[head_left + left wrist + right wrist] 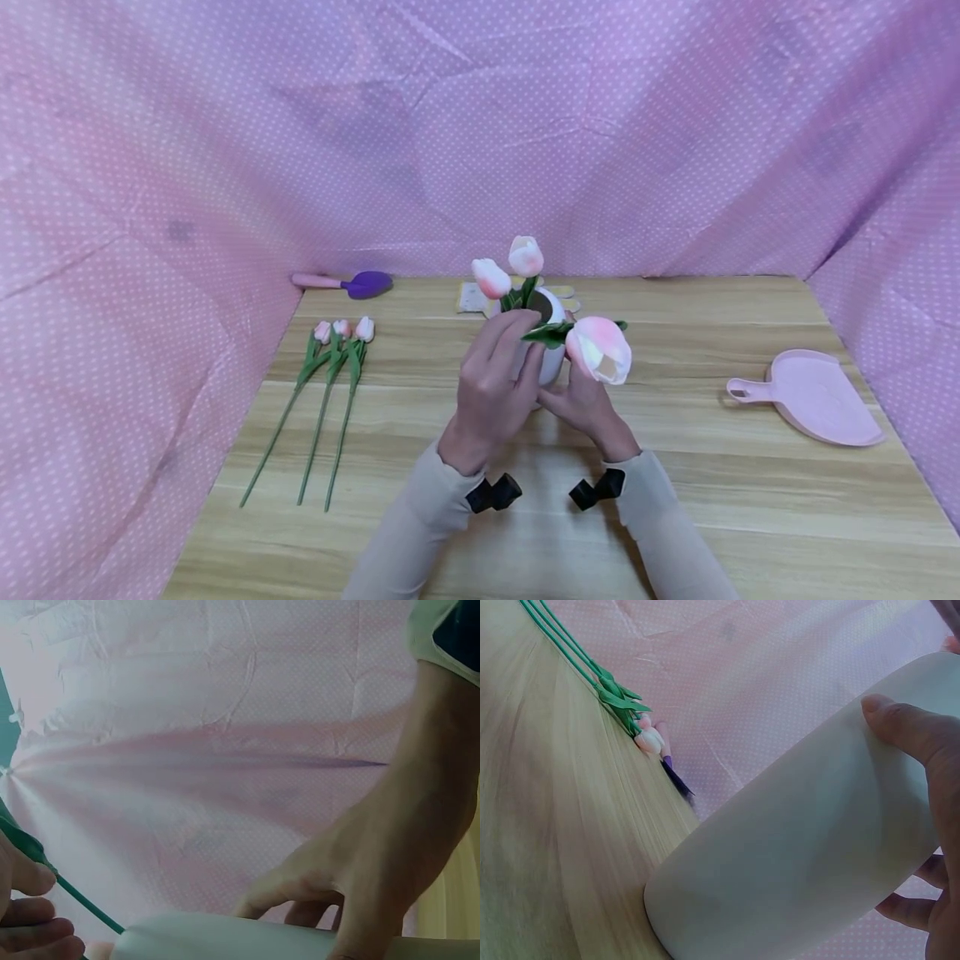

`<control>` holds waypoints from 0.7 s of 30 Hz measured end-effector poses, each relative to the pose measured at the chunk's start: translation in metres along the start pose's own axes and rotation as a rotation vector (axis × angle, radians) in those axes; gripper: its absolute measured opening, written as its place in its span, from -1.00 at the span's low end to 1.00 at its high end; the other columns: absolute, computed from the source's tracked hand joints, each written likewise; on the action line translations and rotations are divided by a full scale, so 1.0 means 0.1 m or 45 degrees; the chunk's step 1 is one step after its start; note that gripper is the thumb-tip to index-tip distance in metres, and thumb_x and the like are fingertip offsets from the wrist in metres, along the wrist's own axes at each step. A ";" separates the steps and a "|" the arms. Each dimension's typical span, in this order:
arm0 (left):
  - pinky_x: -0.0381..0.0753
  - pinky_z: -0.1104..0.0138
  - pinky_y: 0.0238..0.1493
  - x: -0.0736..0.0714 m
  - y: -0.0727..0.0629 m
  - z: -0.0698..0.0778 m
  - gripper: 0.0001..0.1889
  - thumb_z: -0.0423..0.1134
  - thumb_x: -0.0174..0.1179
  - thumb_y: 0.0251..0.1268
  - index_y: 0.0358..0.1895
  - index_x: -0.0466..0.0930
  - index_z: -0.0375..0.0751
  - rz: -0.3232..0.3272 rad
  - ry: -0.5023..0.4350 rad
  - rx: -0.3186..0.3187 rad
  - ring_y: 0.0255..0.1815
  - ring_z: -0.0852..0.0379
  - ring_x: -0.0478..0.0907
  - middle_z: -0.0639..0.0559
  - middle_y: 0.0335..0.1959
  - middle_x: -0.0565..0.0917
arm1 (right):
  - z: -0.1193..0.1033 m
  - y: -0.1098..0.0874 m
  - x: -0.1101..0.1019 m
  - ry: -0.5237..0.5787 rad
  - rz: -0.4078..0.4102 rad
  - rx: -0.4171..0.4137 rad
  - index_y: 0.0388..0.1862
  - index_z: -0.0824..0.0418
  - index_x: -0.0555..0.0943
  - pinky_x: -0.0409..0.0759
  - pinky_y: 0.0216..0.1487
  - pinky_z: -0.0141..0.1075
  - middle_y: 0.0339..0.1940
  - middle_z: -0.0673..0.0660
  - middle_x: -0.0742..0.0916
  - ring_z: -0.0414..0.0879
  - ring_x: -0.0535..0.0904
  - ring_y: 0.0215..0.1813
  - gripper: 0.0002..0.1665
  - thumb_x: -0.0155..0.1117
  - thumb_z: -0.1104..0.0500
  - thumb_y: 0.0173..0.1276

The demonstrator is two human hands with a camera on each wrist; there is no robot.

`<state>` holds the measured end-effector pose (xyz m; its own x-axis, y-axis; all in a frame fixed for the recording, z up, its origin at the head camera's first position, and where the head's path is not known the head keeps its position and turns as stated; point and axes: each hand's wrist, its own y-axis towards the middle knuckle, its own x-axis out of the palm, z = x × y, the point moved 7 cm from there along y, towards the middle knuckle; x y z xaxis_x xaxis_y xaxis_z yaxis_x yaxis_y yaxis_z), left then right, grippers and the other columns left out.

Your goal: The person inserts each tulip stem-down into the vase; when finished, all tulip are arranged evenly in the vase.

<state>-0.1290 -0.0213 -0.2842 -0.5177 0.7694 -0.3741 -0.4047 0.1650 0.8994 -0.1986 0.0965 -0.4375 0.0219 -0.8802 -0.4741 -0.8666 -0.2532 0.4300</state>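
A tall white vase [553, 367] stands on the wooden table, with two pink-and-white tulips [491, 277] rising from its mouth. My right hand [588, 408] grips the vase's side, thumb on one face and fingers round the other, as the right wrist view shows on the vase [802, 825]. Over the mouth, my left hand [495, 375] pinches a third tulip [600, 348] by its leafy stem; its bloom leans right, toward the head camera. In the left wrist view the green stem [90, 904] runs from the left fingers to the vase's rim, its lower end hidden.
Three tulips [330, 383] lie side by side on the left of the table [420, 333]. Behind them is a purple trowel [367, 284] with a pink handle. A patterned glove [472, 297] lies behind the vase. At right rests a pink dustpan [821, 396]. Pink dotted cloth surrounds the table.
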 end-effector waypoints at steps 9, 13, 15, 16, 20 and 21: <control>0.77 0.25 0.02 -0.04 0.08 0.09 -0.93 -0.48 0.24 0.31 -0.23 0.64 -0.47 0.140 -0.063 0.124 -0.19 -0.04 0.66 -0.23 -0.24 0.66 | -0.03 -0.01 -0.02 -0.020 0.051 -0.075 0.59 0.38 -0.02 0.52 0.35 0.24 0.53 0.48 0.28 0.34 0.38 0.44 0.26 0.53 0.33 0.01; 0.78 0.30 -0.06 0.02 0.11 0.07 -0.95 -0.49 0.32 0.23 -0.30 0.67 -0.45 0.157 0.021 0.091 -0.26 0.00 0.66 -0.19 -0.32 0.66 | -0.06 0.01 -0.05 -0.020 0.100 -0.163 0.57 0.38 0.02 0.59 0.28 0.18 0.44 0.43 0.42 0.28 0.47 0.37 0.27 0.56 0.33 -0.05; 0.78 0.33 -0.13 0.04 0.11 0.06 -0.94 -0.47 0.36 0.19 -0.35 0.68 -0.42 0.165 0.095 0.079 -0.31 0.02 0.65 -0.16 -0.37 0.66 | -0.07 0.01 -0.05 -0.013 0.110 -0.207 0.59 0.35 -0.02 0.61 0.26 0.14 0.47 0.40 0.40 0.22 0.45 0.39 0.33 0.58 0.35 -0.08; 0.77 0.34 -0.17 0.04 0.11 0.06 -0.93 -0.45 0.37 0.18 -0.38 0.68 -0.40 0.169 0.130 0.074 -0.33 0.03 0.64 -0.15 -0.40 0.66 | -0.07 0.02 -0.05 -0.010 0.115 -0.230 0.60 0.36 -0.05 0.61 0.26 0.13 0.49 0.40 0.38 0.19 0.45 0.40 0.37 0.60 0.37 -0.10; 0.75 0.35 -0.30 0.06 0.07 0.05 -0.87 -0.44 0.45 0.06 -0.47 0.65 -0.36 0.176 0.204 0.074 -0.41 0.05 0.61 -0.11 -0.46 0.64 | -0.08 0.02 -0.06 0.006 0.120 -0.265 0.62 0.33 -0.07 0.64 0.24 0.10 0.53 0.36 0.35 0.09 0.43 0.42 0.43 0.63 0.39 -0.14; 0.75 0.35 -0.31 0.06 0.06 0.04 -0.86 -0.44 0.47 0.03 -0.48 0.65 -0.35 0.172 0.211 0.072 -0.42 0.06 0.61 -0.11 -0.47 0.64 | -0.08 0.02 -0.06 0.013 0.121 -0.262 0.62 0.32 -0.07 0.63 0.24 0.11 0.53 0.36 0.35 0.10 0.44 0.42 0.42 0.63 0.39 -0.13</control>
<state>-0.1313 -0.0134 -0.2797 -0.6830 0.6756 -0.2774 -0.2829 0.1055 0.9533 -0.1966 0.0978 -0.4273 -0.0487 -0.9079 -0.4164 -0.7451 -0.2447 0.6205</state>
